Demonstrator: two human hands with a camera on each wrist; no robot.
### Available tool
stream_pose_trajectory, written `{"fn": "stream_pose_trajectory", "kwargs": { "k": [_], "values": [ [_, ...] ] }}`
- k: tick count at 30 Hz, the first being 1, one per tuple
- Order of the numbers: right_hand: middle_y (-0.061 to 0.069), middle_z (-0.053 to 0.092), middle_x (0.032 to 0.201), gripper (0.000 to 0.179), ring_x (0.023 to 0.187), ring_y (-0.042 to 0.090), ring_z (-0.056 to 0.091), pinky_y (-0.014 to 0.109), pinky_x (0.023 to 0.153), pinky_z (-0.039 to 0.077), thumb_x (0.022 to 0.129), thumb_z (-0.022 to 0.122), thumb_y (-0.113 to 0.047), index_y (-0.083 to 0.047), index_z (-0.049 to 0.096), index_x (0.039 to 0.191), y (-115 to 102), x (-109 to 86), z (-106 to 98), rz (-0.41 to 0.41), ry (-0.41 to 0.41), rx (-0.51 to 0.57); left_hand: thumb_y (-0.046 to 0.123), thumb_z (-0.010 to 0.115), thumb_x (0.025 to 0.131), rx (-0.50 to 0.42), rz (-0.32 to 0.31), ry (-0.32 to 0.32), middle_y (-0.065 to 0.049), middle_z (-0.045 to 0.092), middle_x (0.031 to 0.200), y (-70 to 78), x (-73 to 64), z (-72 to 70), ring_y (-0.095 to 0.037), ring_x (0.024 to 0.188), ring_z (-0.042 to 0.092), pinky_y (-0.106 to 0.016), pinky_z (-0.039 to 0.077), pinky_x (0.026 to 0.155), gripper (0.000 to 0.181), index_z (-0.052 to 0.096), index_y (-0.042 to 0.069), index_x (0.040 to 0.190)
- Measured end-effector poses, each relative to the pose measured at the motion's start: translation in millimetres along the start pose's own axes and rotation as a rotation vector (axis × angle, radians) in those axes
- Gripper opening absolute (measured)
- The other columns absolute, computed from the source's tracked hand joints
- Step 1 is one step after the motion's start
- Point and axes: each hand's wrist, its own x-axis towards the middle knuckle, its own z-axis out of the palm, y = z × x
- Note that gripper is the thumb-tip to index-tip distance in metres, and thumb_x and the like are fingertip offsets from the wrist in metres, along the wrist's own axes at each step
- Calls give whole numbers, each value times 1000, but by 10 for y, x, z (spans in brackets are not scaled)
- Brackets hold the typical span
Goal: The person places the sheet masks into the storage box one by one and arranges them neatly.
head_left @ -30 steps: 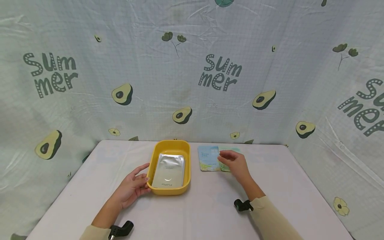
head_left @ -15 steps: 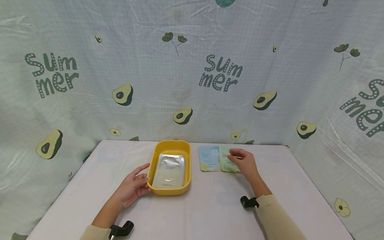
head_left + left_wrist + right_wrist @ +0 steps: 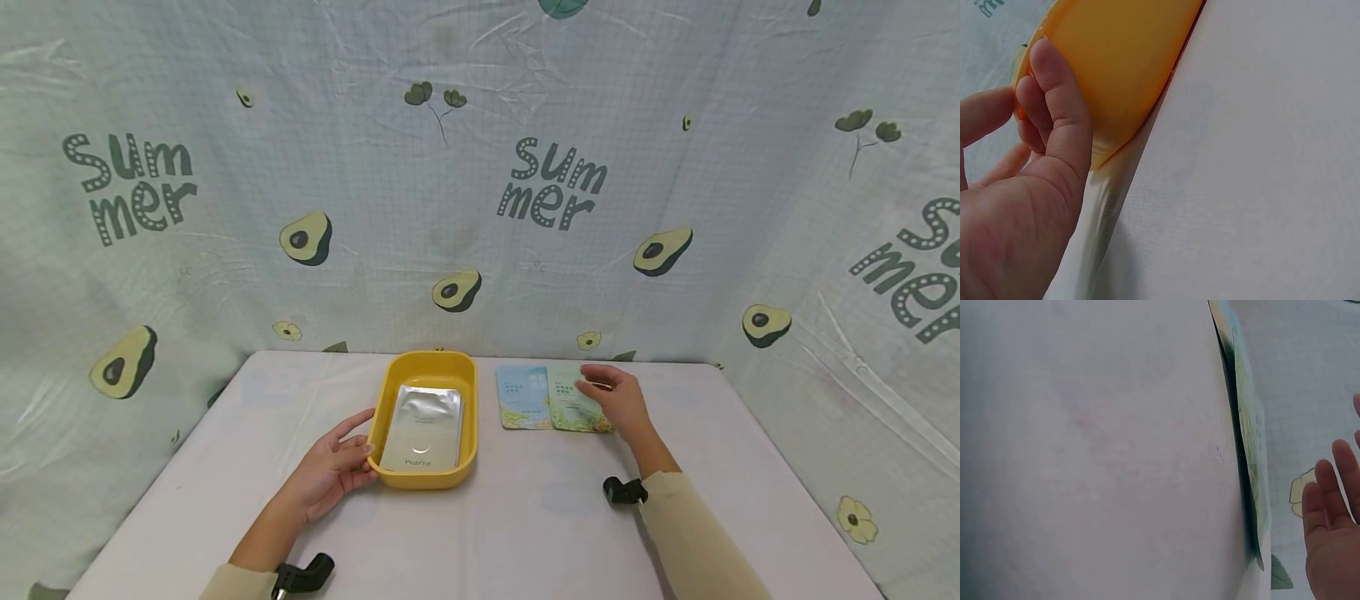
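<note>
Green beneath it, the right hand (image 3: 618, 400) hovers over the three-o'clock side of a green packet (image 3: 567, 408) as I watch remotely, its fingers apart and gripping nothing; contact I cannot confirm. The packet lies on the white surface (image 3: 525, 508), a dark band along its underside in the right-wrist view suggesting a lifted edge. It looks light, flexible and slick; pinching that edge seems to me the surest hold. At nine o'clock lies a blue packet (image 3: 523, 400), similarly thin, touching or overlapping the green one. Farther toward nine stands a yellow tray (image 3: 423, 481), probably stiff and light, a silver packet (image 3: 422, 429) inside. At its eight o'clock the left hand (image 3: 330, 471) rests relaxed fingers against the outer wall, where the rim should grip well.
</note>
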Motion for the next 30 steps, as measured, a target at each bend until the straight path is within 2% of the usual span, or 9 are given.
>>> {"fn": "stream_pose_trajectory", "kwargs": {
  "k": [2, 5, 15, 22, 26, 30],
  "values": [
    [17, 60, 143, 52, 134, 33, 54, 45, 114, 46, 93, 76, -27, -2, 63, 137, 6, 19, -8, 11, -18, -9, 9, 58, 103, -1, 3, -4, -1, 59, 108, 4, -8, -1, -12, 82, 64, -29, 62, 85, 74, 17, 17, 164],
    [16, 57, 146, 53, 138, 35, 50, 51, 118, 41, 94, 76, -26, -3, 62, 138, 30, 53, -19, 25, -36, -25, 9, 58, 104, -3, 6, -8, -1, 59, 108, 9, -20, -2, -12, 82, 64, -29, 62, 85, 75, 16, 17, 165],
    [20, 54, 148, 51, 140, 38, 48, 53, 115, 44, 96, 73, -23, -2, 59, 141, 111, 160, -64, 15, -39, -99, 8, 57, 103, -6, 2, 2, 0, 59, 108, -7, 0, -10, -11, 82, 65, -29, 62, 85, 73, 18, 18, 164],
    [18, 54, 149, 50, 143, 36, 44, 52, 123, 33, 97, 71, -24, -5, 59, 142, 142, 238, -105, 75, -40, -175, 6, 57, 103, -11, 15, -19, -1, 59, 107, 1, -6, -7, -11, 82, 63, -29, 62, 84, 75, 15, 14, 164],
    [18, 53, 150, 52, 144, 38, 43, 55, 121, 34, 97, 72, -27, -6, 59, 142, 133, 277, -106, 116, -44, -218, 7, 58, 103, -13, 16, -23, -1, 59, 106, 3, -12, -9, -11, 82, 63, -29, 62, 83, 75, 15, 14, 164],
    [20, 50, 152, 55, 144, 40, 42, 57, 119, 35, 96, 72, -29, -6, 58, 144, 141, 324, -126, 122, -62, -257, 8, 58, 103, -12, 9, -18, -1, 60, 107, 5, -9, -6, -12, 82, 64, -29, 62, 84, 74, 16, 15, 164]
  ]
}}
